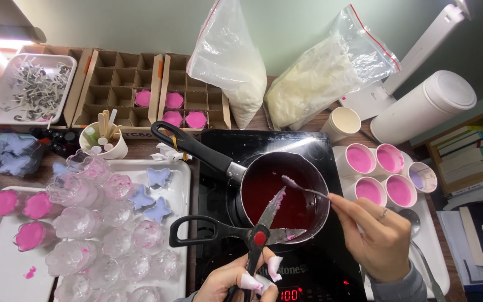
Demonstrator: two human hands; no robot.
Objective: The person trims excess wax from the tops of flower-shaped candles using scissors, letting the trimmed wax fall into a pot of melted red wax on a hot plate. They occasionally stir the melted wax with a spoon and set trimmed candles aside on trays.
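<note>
While the saucepan [286,193] sits on the black hob [278,263] in the middle of the counter, full of dark red melted wax, I see the spill as the main risk. My left hand [241,282] has its grip closed through one loop of the black scissors [241,232], whose blades stand spread wide over the near rim of the pan, tips above the liquid. My right hand [378,237] pinches a thin metal spoon [303,187], its far end dipping toward the wax from the right.

If the blades catch the rim or I lean on them, the pan could tip or slide on the smooth hob, and its long handle [194,148] pointing far-left gives a knock plenty of leverage. Drips from blade or spoon could land on the hot surface or on my fingers, which are close to it. A splash to the left would reach the tray [183,168] of clear moulds [102,235], and to the right the filled pink cups [384,176]. The spread blades also point toward my right wrist.
</note>
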